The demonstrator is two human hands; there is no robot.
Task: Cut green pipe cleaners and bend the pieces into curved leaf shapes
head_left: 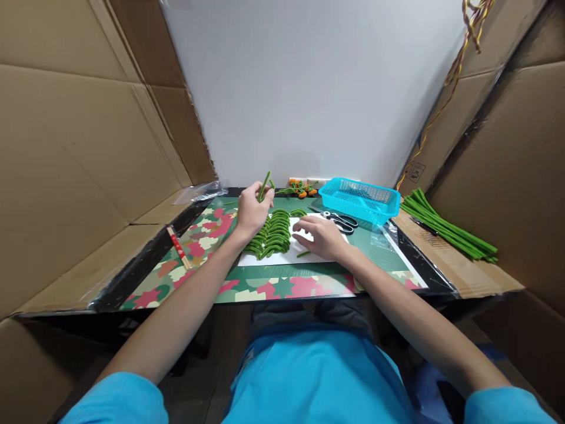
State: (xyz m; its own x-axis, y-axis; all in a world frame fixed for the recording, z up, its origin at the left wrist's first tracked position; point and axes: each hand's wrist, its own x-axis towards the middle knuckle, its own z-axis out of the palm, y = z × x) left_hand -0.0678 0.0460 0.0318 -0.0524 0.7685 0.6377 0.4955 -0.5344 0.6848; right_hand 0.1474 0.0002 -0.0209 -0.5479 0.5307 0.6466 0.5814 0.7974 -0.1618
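My left hand [252, 211] is closed on a bent green pipe cleaner [265, 186], whose ends stick up above the fingers. It hovers over the left edge of several curved green pipe-cleaner pieces [278, 232] laid out in two columns on a white sheet of paper [304, 240]. To the right of those rows, my right hand [321, 237] is low over the paper, fingers apart and curled, with nothing visible in them. A short green piece [303, 254] lies below its fingertips. Another small bunch of curved pieces [299, 212] sits just beyond them.
Black-handled scissors [344, 221] lie behind my right hand, near a blue plastic basket [359, 200]. Orange pipe-cleaner flowers [304, 189] rest at the back. Straight green pipe cleaners [448, 227] lie on cardboard at right, red-wrapped chopsticks [178, 247] at left. Cardboard walls [79, 135] enclose the sides.
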